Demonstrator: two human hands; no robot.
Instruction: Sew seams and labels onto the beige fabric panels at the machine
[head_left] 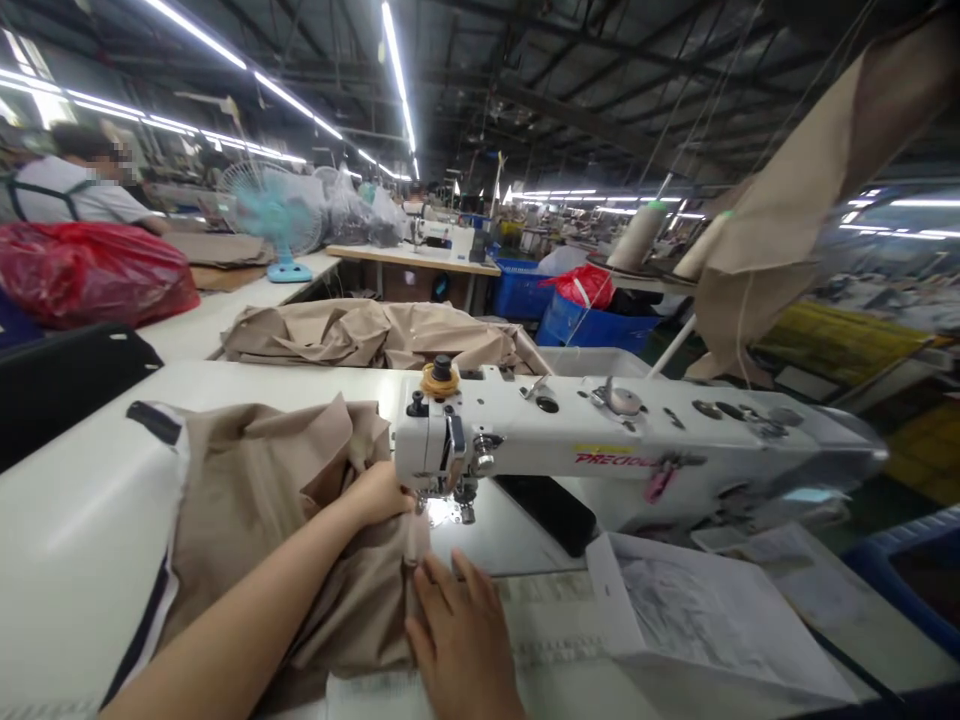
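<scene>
A tan fabric piece [247,500] with a white and dark edge strip lies bunched on the sewing table, its right edge at the needle area of a white sewing machine [540,440]. My left hand [381,494] is on the fabric just left of the presser foot [442,508], fingers curled in and closed on the cloth; some fingertips are hidden. Nearer to me, my right hand [466,630] rests with its fingers apart, tips touching the fabric's right edge and the table. A lamp lights the needle area.
A dark phone [551,510] lies under the machine arm. To its right sits a white open box [697,610] with small clear contents. More tan fabric [382,335] is heaped behind the machine. Thread cones [637,237] stand at right; a blue fan [281,220] and a seated person [82,180] are at left.
</scene>
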